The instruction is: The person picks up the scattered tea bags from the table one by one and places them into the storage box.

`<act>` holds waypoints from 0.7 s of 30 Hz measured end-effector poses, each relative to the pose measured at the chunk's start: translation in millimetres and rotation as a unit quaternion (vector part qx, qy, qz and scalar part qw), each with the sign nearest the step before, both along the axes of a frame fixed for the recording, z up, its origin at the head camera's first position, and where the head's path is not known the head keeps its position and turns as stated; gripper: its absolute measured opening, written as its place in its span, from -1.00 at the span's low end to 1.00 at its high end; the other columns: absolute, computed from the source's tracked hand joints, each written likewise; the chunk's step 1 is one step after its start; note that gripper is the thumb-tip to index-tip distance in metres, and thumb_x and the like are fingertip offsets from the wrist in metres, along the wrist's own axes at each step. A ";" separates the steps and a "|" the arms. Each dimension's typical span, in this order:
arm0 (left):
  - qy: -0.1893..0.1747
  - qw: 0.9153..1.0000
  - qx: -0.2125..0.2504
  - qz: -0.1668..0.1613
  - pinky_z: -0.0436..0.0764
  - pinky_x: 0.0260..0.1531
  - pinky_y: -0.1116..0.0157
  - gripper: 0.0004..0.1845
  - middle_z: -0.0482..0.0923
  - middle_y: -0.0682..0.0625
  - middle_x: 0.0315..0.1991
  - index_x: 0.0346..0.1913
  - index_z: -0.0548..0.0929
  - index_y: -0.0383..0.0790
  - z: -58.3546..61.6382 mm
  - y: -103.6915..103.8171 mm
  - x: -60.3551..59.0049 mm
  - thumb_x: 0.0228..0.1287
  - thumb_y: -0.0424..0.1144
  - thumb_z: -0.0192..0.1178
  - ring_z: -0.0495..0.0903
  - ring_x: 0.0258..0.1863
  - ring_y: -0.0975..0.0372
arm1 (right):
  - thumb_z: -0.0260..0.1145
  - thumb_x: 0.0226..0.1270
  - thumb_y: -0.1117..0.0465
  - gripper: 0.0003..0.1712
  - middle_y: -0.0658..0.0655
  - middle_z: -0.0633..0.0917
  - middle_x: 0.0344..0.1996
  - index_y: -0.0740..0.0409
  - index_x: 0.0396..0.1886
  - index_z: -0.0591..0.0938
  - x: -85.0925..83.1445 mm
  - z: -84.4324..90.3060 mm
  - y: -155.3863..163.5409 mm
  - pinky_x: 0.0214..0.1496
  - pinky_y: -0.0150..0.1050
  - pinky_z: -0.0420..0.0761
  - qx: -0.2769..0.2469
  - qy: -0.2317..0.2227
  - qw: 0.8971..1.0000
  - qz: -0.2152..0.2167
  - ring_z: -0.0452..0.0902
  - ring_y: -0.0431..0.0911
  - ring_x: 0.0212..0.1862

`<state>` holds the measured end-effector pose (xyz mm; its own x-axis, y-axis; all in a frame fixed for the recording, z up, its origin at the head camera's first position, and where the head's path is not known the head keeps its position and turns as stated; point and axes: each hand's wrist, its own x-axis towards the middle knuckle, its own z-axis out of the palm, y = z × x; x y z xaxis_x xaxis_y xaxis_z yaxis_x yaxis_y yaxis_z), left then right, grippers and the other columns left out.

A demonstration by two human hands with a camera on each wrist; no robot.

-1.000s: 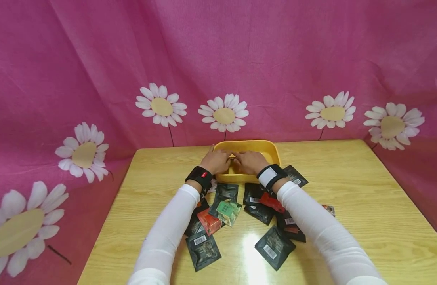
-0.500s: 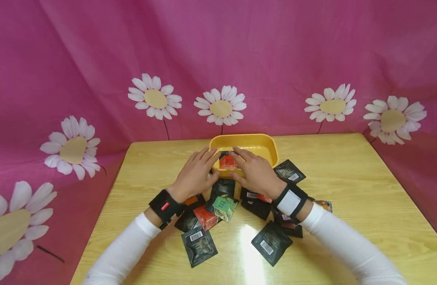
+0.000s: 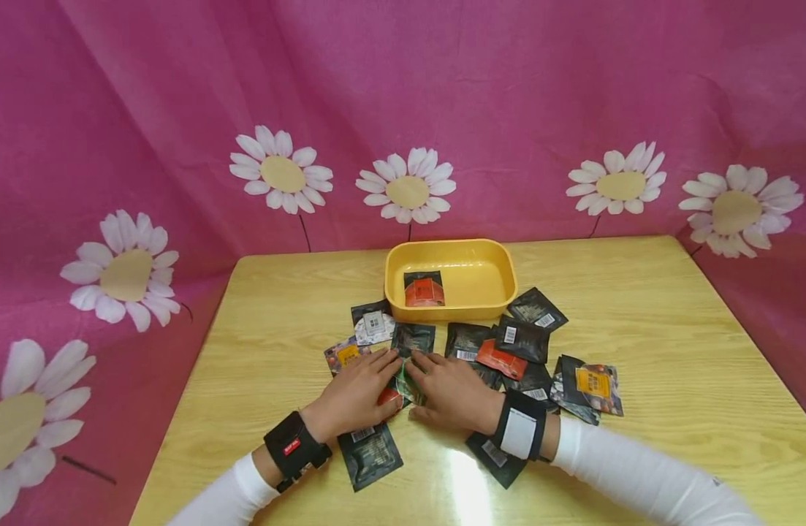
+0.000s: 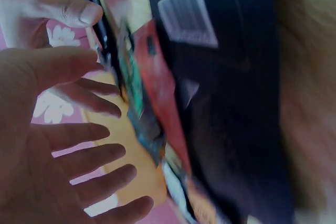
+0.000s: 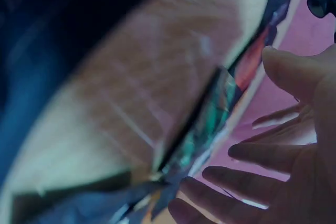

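Note:
My left hand [image 3: 356,394] and right hand [image 3: 450,391] lie side by side on the pile of packets in the middle of the table, fingers straight and fingertips almost meeting. Between them shows a green packet [image 3: 405,378], with a red packet [image 3: 389,397] under the left hand's edge. The left wrist view shows the left hand's spread fingers [image 4: 94,156] beside the green and red packet edges [image 4: 137,98]. In the right wrist view the straight right fingers [image 5: 247,153] hover by the green packet [image 5: 210,124]. The yellow tub [image 3: 449,315] beyond holds one red-and-black packet [image 3: 424,289].
Several black packets lie scattered in front of the tub, among them a white-labelled one [image 3: 374,324], an orange-labelled one [image 3: 592,381] and a barcoded one [image 3: 370,453] near my left wrist. Pink cloth with daisies [image 3: 408,191] hangs behind the wooden table [image 3: 672,329].
Both hands drew back from the yellow tub toward me and came down on the packets. A red-and-black packet stayed in the tub.

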<state>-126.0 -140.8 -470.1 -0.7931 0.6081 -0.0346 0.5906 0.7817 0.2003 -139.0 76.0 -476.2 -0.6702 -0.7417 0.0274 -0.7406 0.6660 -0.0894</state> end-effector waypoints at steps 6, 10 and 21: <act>0.020 0.999 -0.011 -0.030 0.40 0.27 0.03 -0.39 0.45 -0.19 0.30 0.31 0.50 -0.31 -14.8 12.2 -6.0 0.30 -0.02 0.22 0.42 0.29 -0.01 | 0.36 0.20 -0.14 -0.32 0.19 0.62 0.14 0.14 0.23 0.59 0.3 -9.8 1.1 -0.13 -0.03 0.64 0.008 0.039 0.999 0.012 0.59 0.07 0.06; 0.055 0.998 -0.012 -0.032 0.48 0.17 0.05 -0.48 0.55 -0.13 0.19 0.23 0.59 -0.25 -16.0 14.9 -5.4 0.30 -0.03 0.26 0.52 0.16 0.04 | 0.30 0.22 0.02 -0.48 0.16 0.67 0.03 0.14 0.14 0.64 1.0 -10.6 1.8 -0.18 -0.05 0.65 -0.012 0.066 0.998 0.020 0.62 0.04 -0.02; 0.162 0.985 0.051 -0.023 0.59 -0.40 0.22 -0.96 0.63 0.09 -0.50 -0.29 0.70 -0.10 -1.3 19.4 -5.0 0.31 -0.27 0.26 0.63 -0.47 0.25 | 0.36 0.16 0.29 -0.77 -0.08 0.72 -0.40 0.05 -0.15 0.68 -2.0 6.6 11.4 -0.49 -0.16 0.59 -0.116 0.105 0.987 0.033 0.66 -0.15 -0.40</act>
